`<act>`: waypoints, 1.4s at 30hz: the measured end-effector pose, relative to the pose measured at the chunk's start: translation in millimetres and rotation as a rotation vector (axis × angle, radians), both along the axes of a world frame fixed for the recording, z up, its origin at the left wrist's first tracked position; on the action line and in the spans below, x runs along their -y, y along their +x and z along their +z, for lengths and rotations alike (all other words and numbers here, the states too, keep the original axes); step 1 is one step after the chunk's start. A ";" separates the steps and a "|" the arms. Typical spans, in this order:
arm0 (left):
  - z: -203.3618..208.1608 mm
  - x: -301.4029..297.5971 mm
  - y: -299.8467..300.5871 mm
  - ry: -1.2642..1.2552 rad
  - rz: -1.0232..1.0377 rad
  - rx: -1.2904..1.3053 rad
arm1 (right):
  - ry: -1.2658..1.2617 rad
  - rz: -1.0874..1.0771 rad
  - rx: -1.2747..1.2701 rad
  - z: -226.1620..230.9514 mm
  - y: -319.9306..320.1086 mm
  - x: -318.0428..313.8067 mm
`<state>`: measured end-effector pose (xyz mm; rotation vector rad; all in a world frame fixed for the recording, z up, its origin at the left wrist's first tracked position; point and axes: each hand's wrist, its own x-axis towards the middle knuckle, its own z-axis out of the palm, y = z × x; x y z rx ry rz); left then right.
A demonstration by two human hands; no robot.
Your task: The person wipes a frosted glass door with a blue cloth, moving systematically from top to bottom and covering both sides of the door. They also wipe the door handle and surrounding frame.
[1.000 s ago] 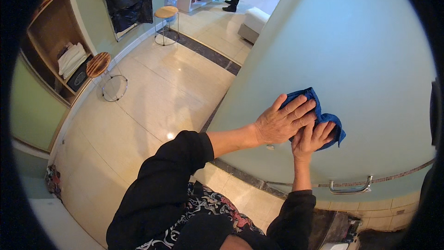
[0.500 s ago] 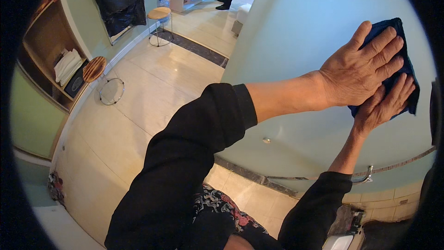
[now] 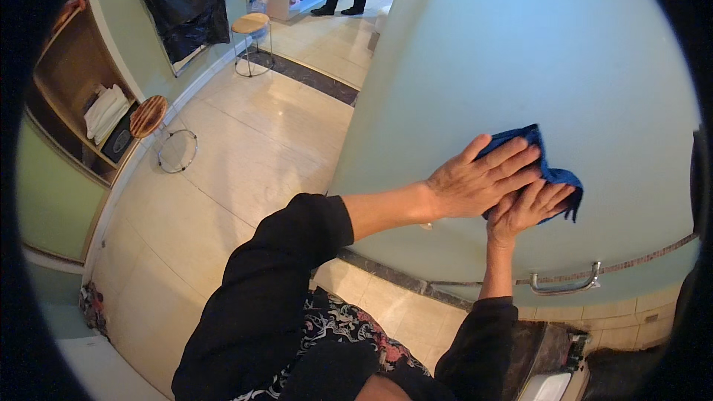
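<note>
A dark blue cloth (image 3: 564,177) lies pressed against a large pale blue-green panel (image 3: 609,74), smooth like frosted glass. My left hand (image 3: 481,180) rests flat on the cloth's left part, its fingers stretched toward the upper right and the thumb apart. Just below and to the right, my right hand (image 3: 526,212) is spread over the cloth's lower part, partly overlapped by the left. The cloth's free corner bends out past my right fingertips. Below the hands, a shiny metal bar handle (image 3: 566,289) is fixed to the panel. Under my left wrist a small round knob (image 3: 425,226) shows in part.
Two round wooden-topped stools with wire legs, one striped (image 3: 148,116) and one plain (image 3: 251,24), stand along the left wall. An open shelf holds folded white cloths (image 3: 106,113). Black plastic (image 3: 186,4) hangs on the wall. Beyond a dark floor strip (image 3: 304,78) stand a person's black boots (image 3: 353,6).
Both hands and the cloth have slid down and to the left across the panel. The cloth's lower right corner now curls outward. Both of the other person's boots now show.
</note>
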<state>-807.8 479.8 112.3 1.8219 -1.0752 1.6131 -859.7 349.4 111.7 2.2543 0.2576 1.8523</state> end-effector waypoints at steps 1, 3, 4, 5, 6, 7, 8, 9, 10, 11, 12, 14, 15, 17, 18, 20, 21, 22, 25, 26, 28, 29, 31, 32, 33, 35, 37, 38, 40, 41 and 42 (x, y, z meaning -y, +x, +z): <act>-5.6 -2.9 -1.5 0.019 -0.015 -0.012 | 0.010 0.006 -0.025 -5.1 -1.9 -1.4; -10.6 -5.4 -3.5 0.064 -0.016 -0.051 | 0.031 0.012 -0.044 -9.0 -2.9 -1.4; -9.7 -7.2 -4.0 0.082 -0.013 -0.068 | 0.021 0.017 -0.039 -7.3 -2.6 -2.6; -9.2 -6.8 -3.9 0.069 -0.022 -0.069 | 0.010 0.023 -0.033 -4.3 -3.2 -4.5; -8.6 -6.8 -3.8 0.068 -0.017 -0.055 | 0.000 0.029 -0.028 -1.2 -3.4 -6.3; -7.2 -8.4 -3.2 0.070 -0.007 -0.039 | -0.016 0.036 -0.009 1.1 -1.4 -6.0; -4.8 -10.9 -2.3 0.072 0.004 -0.022 | -0.035 0.034 -0.019 7.7 0.1 -6.5; -0.4 -12.9 -1.0 0.068 0.012 -0.034 | -0.053 0.034 -0.029 18.7 1.2 -8.0; 9.2 -16.6 -0.6 0.067 0.017 -0.050 | -0.069 0.031 -0.043 29.3 2.7 -10.3; 21.4 -19.3 2.2 0.038 0.024 -0.042 | -0.099 0.040 -0.015 46.2 7.0 -14.5; 36.6 -24.1 5.7 0.006 0.001 -0.052 | -0.128 0.017 0.004 61.7 12.4 -16.2; 78.2 -31.1 14.0 -0.091 0.051 0.016 | -0.119 0.019 0.054 103.7 18.8 -34.1; 95.7 -30.3 20.5 -0.161 -0.022 0.033 | -0.138 0.010 0.090 120.4 22.1 -38.9; 132.9 -39.3 29.6 -0.252 -0.058 0.135 | -0.166 0.055 0.157 154.5 30.6 -51.1; 145.5 -47.5 36.2 -0.282 -0.052 0.191 | -0.183 0.079 0.184 165.8 36.1 -57.8; 157.9 -49.3 65.5 -0.382 0.078 0.434 | -0.163 0.089 0.226 172.7 44.0 -71.4; 153.3 -48.9 69.9 -0.395 0.081 0.428 | -0.178 0.104 0.244 173.0 46.5 -73.7; 150.4 -49.8 71.4 -0.405 0.081 0.420 | -0.182 0.120 0.243 170.3 48.3 -75.2; 117.9 -58.6 34.3 -0.286 0.022 0.026 | -0.218 0.103 0.232 151.8 47.1 -77.8; 103.1 -64.5 34.4 -0.270 0.050 -0.007 | -0.207 0.070 0.194 139.8 47.7 -82.7; 65.9 -79.6 33.3 -0.205 0.116 -0.097 | -0.152 0.042 0.057 106.1 43.1 -100.5; 40.3 -82.4 35.3 -0.185 0.134 -0.113 | -0.145 0.013 -0.026 84.7 41.2 -104.2; -7.8 -90.7 34.5 -0.150 0.168 -0.161 | -0.129 0.040 -0.180 46.7 35.0 -112.6; -28.3 -94.0 34.5 -0.136 0.177 -0.195 | -0.122 0.087 -0.252 31.8 33.1 -115.2; -46.5 -98.8 36.7 -0.144 0.161 -0.195 | -0.150 0.110 -0.261 17.0 33.8 -116.8; -63.6 -103.0 35.4 -0.215 0.122 -0.210 | -0.172 0.138 -0.257 4.5 36.3 -121.0; -66.5 -99.1 37.9 -0.235 0.126 -0.216 | -0.169 0.135 -0.228 2.1 37.3 -123.6; -64.0 -98.2 38.1 -0.247 0.125 -0.219 | -0.180 0.146 -0.236 3.9 37.0 -124.6; -50.9 -103.1 39.5 -0.280 0.141 -0.200 | -0.202 0.165 -0.247 15.9 37.2 -128.1; -38.5 -106.9 40.3 -0.293 0.165 -0.195 | -0.192 0.212 -0.287 28.5 38.8 -131.3; -24.3 -110.5 42.1 -0.304 0.190 -0.190 | -0.195 0.233 -0.277 45.8 41.0 -137.9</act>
